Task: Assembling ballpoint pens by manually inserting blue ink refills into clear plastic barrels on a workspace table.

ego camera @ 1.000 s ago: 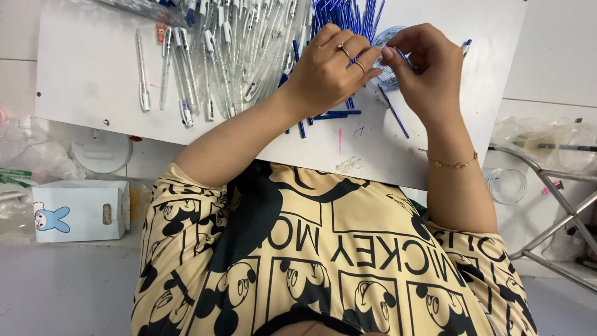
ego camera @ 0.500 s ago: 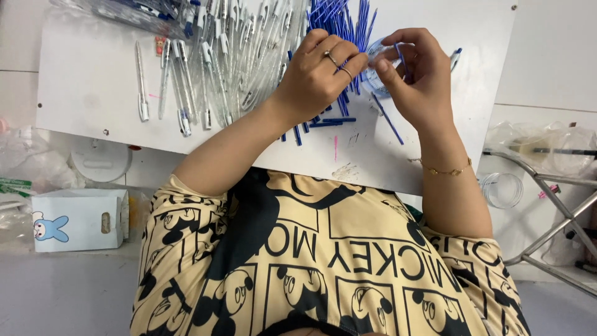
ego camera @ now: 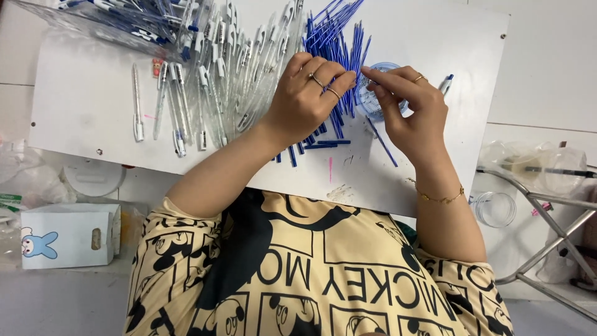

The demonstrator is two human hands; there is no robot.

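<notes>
- Over the white table [ego camera: 81, 106], in the head view, both hands meet near the top middle of the picture.
- Left hand [ego camera: 308, 96] is curled, fingers bent in toward the thumb; its fingertips sit at the tip of the other hand's fingers. What it pinches is hidden by its own knuckles, so I cannot tell whether it holds anything.
- Right hand [ego camera: 413, 109] has thumb and forefinger pressed together on something thin and small at their tips; the thing is too small to make out.
- Blue refills [ego camera: 339, 40] lie in a loose fan under and behind the left hand, some poking out below it; the hand covers the middle of the heap.
- Round clear dish [ego camera: 378, 107] with a blue rim sits just beside the refills, partly behind the right fingers; its contents are blurred.
- One pen [ego camera: 445, 83] shows only its tip past the right hand.
- Clear barrels [ego camera: 230, 68] lie in a heap left of the refills, a few apart near the left edge.
- Bag [ego camera: 93, 22] of pens at the top left is cut off by the frame.
- Below the table: a white box [ego camera: 65, 236] with a blue rabbit, a clear cup [ego camera: 495, 208], and a metal frame [ego camera: 553, 224] running off the right edge.
- Lower frame is filled by the person's yellow printed shirt [ego camera: 311, 274].
</notes>
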